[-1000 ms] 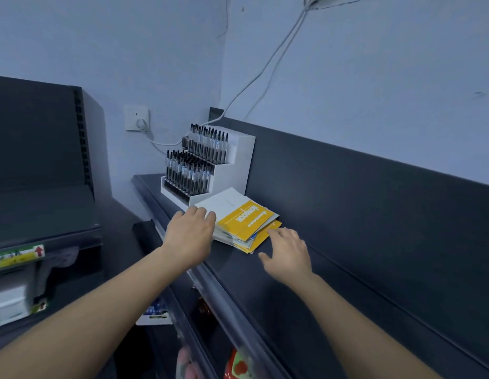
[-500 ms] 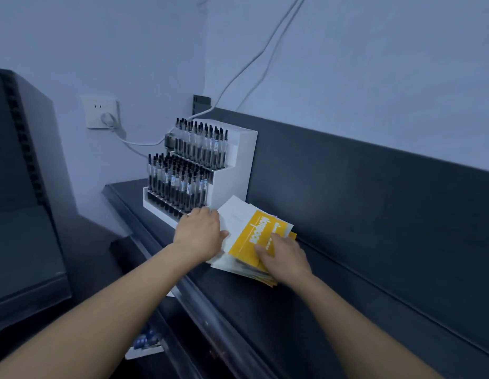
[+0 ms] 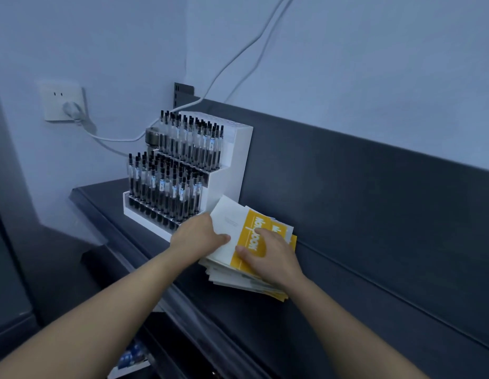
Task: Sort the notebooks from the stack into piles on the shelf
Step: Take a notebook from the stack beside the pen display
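Notebook stack (image 3: 232, 272) on shelf (image 3: 265, 318); left hand (image 3: 195, 237), right hand (image 3: 270, 257) atop

Pale blue wall (image 3: 347, 64), white socket (image 3: 63, 101), dim light

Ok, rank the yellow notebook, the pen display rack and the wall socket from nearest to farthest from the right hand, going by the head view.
1. Yellow notebook: on top of the stack, directly under the right hand, touching it.
2. Pen display rack: up and to the left, behind the stack on the shelf.
3. Wall socket: far left on the wall, well past the rack.
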A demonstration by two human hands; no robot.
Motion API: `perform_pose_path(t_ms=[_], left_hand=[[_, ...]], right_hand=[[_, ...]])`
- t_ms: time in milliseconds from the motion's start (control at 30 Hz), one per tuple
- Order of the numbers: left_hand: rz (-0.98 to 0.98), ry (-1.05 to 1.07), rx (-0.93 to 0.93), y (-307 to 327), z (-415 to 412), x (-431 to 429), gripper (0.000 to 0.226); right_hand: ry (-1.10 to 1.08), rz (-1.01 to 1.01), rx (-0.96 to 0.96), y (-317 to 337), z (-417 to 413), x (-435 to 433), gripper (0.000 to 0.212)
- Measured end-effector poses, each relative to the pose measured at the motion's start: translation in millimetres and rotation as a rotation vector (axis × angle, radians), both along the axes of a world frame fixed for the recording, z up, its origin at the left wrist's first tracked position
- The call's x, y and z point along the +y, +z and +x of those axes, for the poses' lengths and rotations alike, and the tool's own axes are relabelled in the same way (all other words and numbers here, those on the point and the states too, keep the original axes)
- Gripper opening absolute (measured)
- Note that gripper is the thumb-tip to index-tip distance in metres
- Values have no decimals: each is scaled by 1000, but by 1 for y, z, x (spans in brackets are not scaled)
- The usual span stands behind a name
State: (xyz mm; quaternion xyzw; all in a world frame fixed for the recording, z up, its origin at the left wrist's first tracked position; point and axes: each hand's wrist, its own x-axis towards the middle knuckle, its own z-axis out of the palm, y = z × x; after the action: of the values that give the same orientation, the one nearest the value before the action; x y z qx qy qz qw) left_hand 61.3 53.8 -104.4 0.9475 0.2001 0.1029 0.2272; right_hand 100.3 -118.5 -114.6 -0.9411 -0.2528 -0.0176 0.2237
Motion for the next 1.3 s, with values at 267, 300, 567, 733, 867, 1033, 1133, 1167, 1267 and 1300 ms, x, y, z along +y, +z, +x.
perform_pose_path(t_ms=[267, 300, 567, 733, 867, 1033, 1133, 1167, 1267, 1300], left_hand=[[-62, 14, 24, 3, -5, 0, 46], [-59, 12, 23, 4, -6, -1, 43], [-53, 4, 35, 5, -10, -9, 37], [-71, 30, -3, 8, -15, -5, 39], [-222, 19, -19, 10, -20, -2, 34], [-183, 138, -49, 14, -28, -17, 42], [-191, 133, -112, 14, -38, -26, 35], [-221, 131, -147, 14, -42, -28, 34], [-348, 115, -274, 13, -56, -37, 35], [-389, 102, -324, 13, -60, -42, 32]], right_hand=[[-199, -67, 84, -6, 9, 4, 81], [-199, -41, 95, -6, 9, 5, 82], [-190, 61, 126, 2, 6, 3, 74], [-106, 164, 184, 7, -3, 4, 72], [-79, 190, 213, 9, -7, 0, 75], [-54, 220, 200, 9, -14, -6, 64], [-72, 195, 169, 4, -19, -12, 56], [-81, 187, 163, 4, -22, -15, 54], [-104, 198, 153, 4, -31, -24, 49], [-111, 221, 157, 4, -34, -27, 47]])
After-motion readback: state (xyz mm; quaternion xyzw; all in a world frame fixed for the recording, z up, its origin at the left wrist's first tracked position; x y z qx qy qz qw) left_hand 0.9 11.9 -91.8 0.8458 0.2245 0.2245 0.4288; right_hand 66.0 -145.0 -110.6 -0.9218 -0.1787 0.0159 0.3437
